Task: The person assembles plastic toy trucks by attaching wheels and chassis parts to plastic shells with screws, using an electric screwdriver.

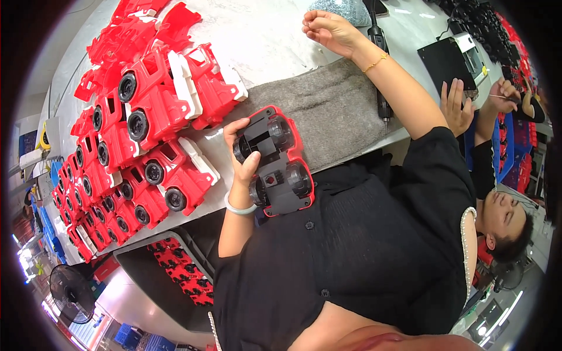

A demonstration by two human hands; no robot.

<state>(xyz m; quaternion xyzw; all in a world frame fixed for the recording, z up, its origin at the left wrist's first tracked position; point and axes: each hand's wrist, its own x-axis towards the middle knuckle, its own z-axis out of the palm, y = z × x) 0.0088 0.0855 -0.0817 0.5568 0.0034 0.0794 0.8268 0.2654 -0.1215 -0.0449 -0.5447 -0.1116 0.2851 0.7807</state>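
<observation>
My left hand [240,153] is closed round a toy truck [280,169], held upside down near my body. The truck's dark underside and black wheels face up, with a red body edge round them. My right hand [331,30] is raised over the far side of the table, its fingers curled together; what they hold, if anything, is too small to make out. Close behind that hand lies a clear bag of small silvery pieces [345,9]. An electric screwdriver [380,70] lies by my right forearm, partly hidden under it. Beneath my reach is a grey cloth [333,111].
Many red toy trucks [158,111] are stacked on the left of the white table [257,35]. Below them stands a dark bin [170,292] with more red trucks. On my right, a co-worker's hand [456,108] is near a black panel [442,61] and a blue crate [506,146].
</observation>
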